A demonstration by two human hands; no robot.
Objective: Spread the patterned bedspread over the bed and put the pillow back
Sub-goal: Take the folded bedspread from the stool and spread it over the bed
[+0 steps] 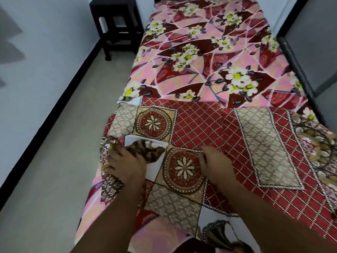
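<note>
Leftmost, a pale wall with a black skirting strip, then grey floor alongside the bed. Further back, against that wall and just beside the bed's far left corner, a dark wooden stool.

Next, the left hand, at the left edge of the patterned bedspread: fingers bent down into a bunched fold and gripping it, white underside turned up just beside them; blurred, so no finer detail. Bedspread itself laid only over the near half of the bed, with red lattice, beige panels and round flower medallions facing up, far edge running straight across the middle of the mattress, left side rumpled at the bed's edge.

Toward the middle, the right hand, resting on the same bedspread beside a round medallion, fingers curled downward against the cloth; impossible to tell whether pinching it or only pressing.

Beyond both hands, the far half of the bed showing a pink and maroon floral sheet. Rightmost, the bed's dark side rail along the mattress, then a grey wall.
</note>
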